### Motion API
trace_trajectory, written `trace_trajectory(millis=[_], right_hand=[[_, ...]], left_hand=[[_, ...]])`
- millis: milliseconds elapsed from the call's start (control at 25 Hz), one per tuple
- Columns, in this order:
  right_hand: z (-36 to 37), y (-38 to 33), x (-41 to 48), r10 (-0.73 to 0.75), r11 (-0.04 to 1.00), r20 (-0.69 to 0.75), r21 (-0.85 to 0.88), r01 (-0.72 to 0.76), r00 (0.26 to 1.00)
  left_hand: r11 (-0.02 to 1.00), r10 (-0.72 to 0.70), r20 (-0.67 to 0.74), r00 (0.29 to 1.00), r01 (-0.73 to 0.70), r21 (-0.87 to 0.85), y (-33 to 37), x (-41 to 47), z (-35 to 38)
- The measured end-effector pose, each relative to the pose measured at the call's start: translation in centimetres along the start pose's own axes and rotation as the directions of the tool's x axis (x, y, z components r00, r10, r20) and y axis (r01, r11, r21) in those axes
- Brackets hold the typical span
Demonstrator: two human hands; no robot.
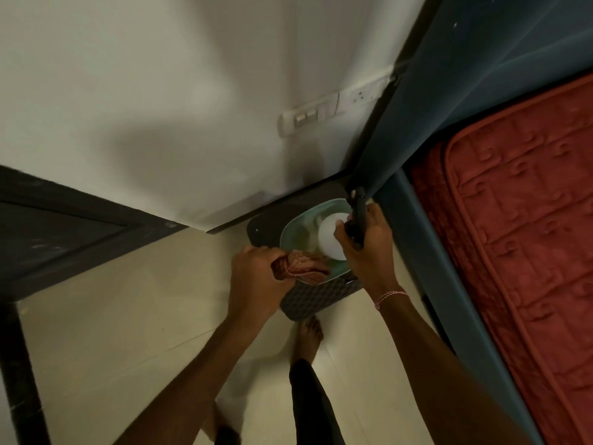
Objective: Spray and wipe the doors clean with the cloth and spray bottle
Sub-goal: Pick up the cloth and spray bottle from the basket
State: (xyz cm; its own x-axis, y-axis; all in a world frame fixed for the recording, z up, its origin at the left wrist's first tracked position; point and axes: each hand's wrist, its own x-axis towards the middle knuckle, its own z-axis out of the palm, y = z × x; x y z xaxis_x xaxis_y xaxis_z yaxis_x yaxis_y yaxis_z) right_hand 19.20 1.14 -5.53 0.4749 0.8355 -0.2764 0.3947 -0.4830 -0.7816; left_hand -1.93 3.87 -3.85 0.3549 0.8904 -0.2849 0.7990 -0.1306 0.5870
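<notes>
Over the teal tray [288,233] atop a dark woven-pattern bin [309,301], against the wall:

- My left hand [256,277]: fingers curled tight round a bunched pinkish cloth [309,268] at the tray's near rim.
- My right hand [365,252]: closed about the black trigger neck of a white spray bottle [330,240], upright above the tray; whether it rests there I cannot tell.
- Dark panelled door [64,239]: well apart, left.
- Red quilted mattress [519,220]: right.
- White switch panel [308,118]: on the wall.
</notes>
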Motion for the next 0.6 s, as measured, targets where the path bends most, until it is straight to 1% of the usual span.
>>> trace_trajectory(millis=[40, 80, 160, 240, 320, 400, 520, 600], right_hand=[[-0.6, -1.6, -0.8, -0.035, 0.999, -0.003, 0.014, 0.035, 0.999], [-1.3, -3.5, -1.9, -0.068, 0.997, -0.007, 0.044, 0.068, 0.998], [-2.7, -7.7, -4.6, -0.139, 0.979, -0.012, 0.148, 0.139, 0.99], [-3.6, -12.9, -8.4, -0.202, 0.95, -0.005, 0.242, 0.197, 0.979], [-3.9, -18.3, -12.7, -0.218, 0.923, 0.017, 0.328, 0.201, 0.976], [-2.8, -23.5, -17.7, -0.238, 0.915, 0.08, 0.354, 0.195, 0.968], [0.3, -30.1, -25.0, -0.284, 0.905, 0.195, 0.377, 0.195, 0.939], [2.9, -34.0, -29.7, -0.326, 0.876, 0.183, 0.427, 0.223, 0.928]], left_hand=[[0.992, -0.034, -0.024, 0.999, 0.031, -0.122, 0.2, -1.2, -1.6], [0.962, -0.08, -0.031, 0.996, 0.069, -0.263, 0.5, -2.5, -3.3], [0.838, -0.158, -0.011, 0.987, 0.128, -0.531, 1.2, -5.5, -7.1], [0.691, -0.229, -0.011, 0.973, 0.154, -0.706, 1.6, -9.2, -11.7], [0.549, -0.323, -0.011, 0.946, 0.178, -0.817, 1.3, -13.2, -16.1], [0.413, -0.394, 0.02, 0.919, 0.196, -0.889, 0.0, -17.9, -20.4], [0.273, -0.475, 0.035, 0.879, 0.185, -0.944, -2.6, -24.7, -26.2], [0.181, -0.546, 0.02, 0.838, 0.141, -0.973, -5.3, -29.5, -30.0]])
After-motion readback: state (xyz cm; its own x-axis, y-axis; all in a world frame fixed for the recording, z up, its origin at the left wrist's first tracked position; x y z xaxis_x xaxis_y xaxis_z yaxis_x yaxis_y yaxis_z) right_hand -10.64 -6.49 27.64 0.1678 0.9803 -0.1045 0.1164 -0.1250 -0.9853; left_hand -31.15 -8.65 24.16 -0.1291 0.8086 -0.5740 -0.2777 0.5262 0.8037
